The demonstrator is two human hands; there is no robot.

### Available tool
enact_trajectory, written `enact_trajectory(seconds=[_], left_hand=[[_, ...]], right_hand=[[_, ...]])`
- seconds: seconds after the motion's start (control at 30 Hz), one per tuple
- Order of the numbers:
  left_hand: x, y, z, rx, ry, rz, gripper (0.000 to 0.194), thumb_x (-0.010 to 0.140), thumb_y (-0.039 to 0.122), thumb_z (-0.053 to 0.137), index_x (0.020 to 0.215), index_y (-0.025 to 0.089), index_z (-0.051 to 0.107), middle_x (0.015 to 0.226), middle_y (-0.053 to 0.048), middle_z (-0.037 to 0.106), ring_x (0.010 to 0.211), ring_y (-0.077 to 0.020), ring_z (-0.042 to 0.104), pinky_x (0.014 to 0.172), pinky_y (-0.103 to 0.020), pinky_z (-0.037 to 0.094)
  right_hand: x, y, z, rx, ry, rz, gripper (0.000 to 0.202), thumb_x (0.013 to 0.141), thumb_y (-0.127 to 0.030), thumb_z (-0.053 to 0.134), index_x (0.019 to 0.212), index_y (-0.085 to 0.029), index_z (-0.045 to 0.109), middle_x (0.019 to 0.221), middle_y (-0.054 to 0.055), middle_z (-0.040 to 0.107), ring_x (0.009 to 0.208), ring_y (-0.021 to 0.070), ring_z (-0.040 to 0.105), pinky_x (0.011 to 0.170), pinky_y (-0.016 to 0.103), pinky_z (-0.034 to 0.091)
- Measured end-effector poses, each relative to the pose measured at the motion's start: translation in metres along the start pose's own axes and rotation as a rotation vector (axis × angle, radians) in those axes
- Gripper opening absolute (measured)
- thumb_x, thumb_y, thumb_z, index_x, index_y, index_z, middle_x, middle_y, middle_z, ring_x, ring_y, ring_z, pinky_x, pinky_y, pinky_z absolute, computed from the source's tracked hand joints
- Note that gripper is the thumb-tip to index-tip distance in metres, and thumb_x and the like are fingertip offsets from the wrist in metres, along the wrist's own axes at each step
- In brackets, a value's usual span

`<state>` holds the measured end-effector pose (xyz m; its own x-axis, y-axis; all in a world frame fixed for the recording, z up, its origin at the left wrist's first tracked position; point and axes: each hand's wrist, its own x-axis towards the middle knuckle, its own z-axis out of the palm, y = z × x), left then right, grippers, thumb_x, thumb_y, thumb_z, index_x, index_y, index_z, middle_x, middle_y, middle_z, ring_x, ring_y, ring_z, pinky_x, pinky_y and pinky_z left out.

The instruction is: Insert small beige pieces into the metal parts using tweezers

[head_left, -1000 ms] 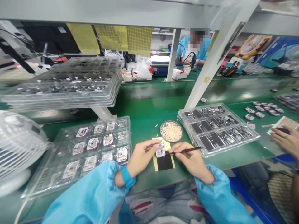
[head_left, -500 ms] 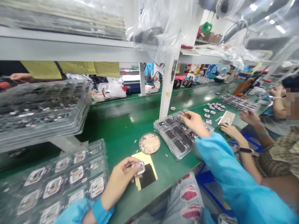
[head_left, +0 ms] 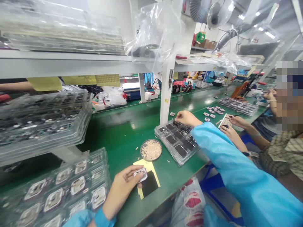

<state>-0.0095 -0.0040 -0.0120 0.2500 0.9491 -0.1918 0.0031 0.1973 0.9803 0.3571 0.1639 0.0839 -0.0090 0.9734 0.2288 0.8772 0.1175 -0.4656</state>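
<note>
We note the left hand (head_left: pixel 123 186) with its grip clamped on a small metal-framed part (head_left: pixel 140 174), pinched between thumb and fingertips just above a yellow card with a black pad (head_left: pixel 149 183) that lies on the green bench (head_left: pixel 123 132). The right hand (head_left: pixel 187 118) reaches well apart from it, fingers resting on the far end of a stack of clear trays with dark cells (head_left: pixel 177 143); whether that grip is closed on anything we cannot tell (the fingertips are hidden from us). Between the two hands stands a round dish of pale granules (head_left: pixel 151 150). Left of the held part lies a clear tray of framed parts (head_left: pixel 66 186). Beyond the right hand, another person's hands (head_left: pixel 233 126) work beside scattered small parts (head_left: pixel 213 110).
</note>
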Motion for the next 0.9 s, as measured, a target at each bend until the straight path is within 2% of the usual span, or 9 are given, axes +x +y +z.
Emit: enact_trajectory(seconds=[0.1,0.2,0.3,0.43,0.53,0.63,0.73,0.83,0.9], left_hand=[[-0.003,0.004,0.004,0.001,0.005,-0.001,0.041,0.075,0.047,0.081,0.099,0.014,0.076,0.087,-0.009,0.077,0.078,-0.0215,0.07,0.062,-0.027,0.057],[-0.009,0.013,0.011,0.005,0.053,0.005,0.042,0.074,0.05,0.08,0.093,0.012,0.078,0.073,-0.007,0.074,0.062,-0.017,0.065,0.052,-0.024,0.051],[-0.011,0.017,0.013,-0.01,0.098,0.011,0.047,0.08,0.053,0.073,0.099,0.011,0.078,0.065,-0.007,0.072,0.052,-0.0138,0.059,0.044,-0.021,0.039],[-0.01,0.012,0.007,-0.097,0.064,0.061,0.047,0.089,0.05,0.063,0.115,0.012,0.073,0.08,-0.011,0.075,0.066,-0.0183,0.067,0.048,-0.022,0.036],[-0.01,0.008,0.003,-0.094,0.069,0.102,0.042,0.091,0.045,0.061,0.115,0.014,0.074,0.09,-0.01,0.075,0.066,-0.0153,0.062,0.054,-0.023,0.039],[-0.013,0.011,0.003,-0.028,0.095,0.131,0.038,0.09,0.041,0.063,0.115,0.015,0.074,0.091,-0.007,0.075,0.061,-0.0117,0.054,0.057,-0.024,0.04],[-0.017,0.017,0.006,-0.029,0.078,0.146,0.038,0.086,0.038,0.067,0.117,0.016,0.073,0.095,-0.007,0.076,0.072,-0.0155,0.061,0.062,-0.024,0.045],[-0.019,0.018,0.01,-0.075,0.042,0.152,0.041,0.083,0.034,0.072,0.12,0.016,0.07,0.11,-0.01,0.074,0.094,-0.0216,0.066,0.081,-0.028,0.051],[-0.019,0.015,0.012,-0.048,0.041,0.15,0.045,0.081,0.032,0.075,0.122,0.016,0.069,0.113,-0.011,0.073,0.1,-0.0235,0.067,0.088,-0.032,0.052]], right_hand=[[-0.027,-0.017,-0.005,0.121,0.007,-0.042,0.028,0.088,-0.039,0.064,0.084,-0.013,0.072,0.08,0.006,0.072,0.073,0.0183,0.064,0.066,0.027,0.046],[-0.072,-0.048,0.003,0.309,-0.077,-0.111,0.035,0.092,-0.047,0.059,0.086,-0.014,0.072,0.081,0.004,0.074,0.073,0.0177,0.066,0.067,0.027,0.049],[-0.123,-0.083,0.026,0.72,-0.23,-0.132,0.029,0.087,-0.044,0.069,0.083,-0.015,0.073,0.082,0.005,0.075,0.078,0.0202,0.068,0.074,0.031,0.051],[-0.169,-0.114,0.073,0.894,-0.377,-0.029,0.03,0.084,-0.045,0.074,0.075,-0.016,0.072,0.07,0.003,0.072,0.067,0.0188,0.065,0.064,0.029,0.048],[-0.182,-0.125,0.107,0.964,-0.42,0.025,0.032,0.081,-0.047,0.075,0.074,-0.016,0.071,0.067,0.002,0.07,0.062,0.0175,0.062,0.058,0.027,0.046],[-0.183,-0.128,0.127,1.005,-0.383,0.035,0.032,0.081,-0.047,0.075,0.078,-0.015,0.073,0.07,0.002,0.07,0.063,0.0176,0.062,0.06,0.027,0.047],[-0.182,-0.126,0.133,1.005,-0.343,0.051,0.03,0.082,-0.046,0.074,0.08,-0.015,0.073,0.073,0.003,0.071,0.065,0.0176,0.062,0.061,0.027,0.048],[-0.181,-0.124,0.133,1.005,-0.332,0.068,0.031,0.082,-0.045,0.075,0.077,-0.015,0.072,0.069,0.002,0.07,0.064,0.0166,0.06,0.06,0.026,0.046],[-0.181,-0.122,0.133,1.007,-0.321,0.073,0.033,0.081,-0.047,0.075,0.074,-0.015,0.07,0.067,0.001,0.067,0.062,0.016,0.059,0.059,0.026,0.045]])
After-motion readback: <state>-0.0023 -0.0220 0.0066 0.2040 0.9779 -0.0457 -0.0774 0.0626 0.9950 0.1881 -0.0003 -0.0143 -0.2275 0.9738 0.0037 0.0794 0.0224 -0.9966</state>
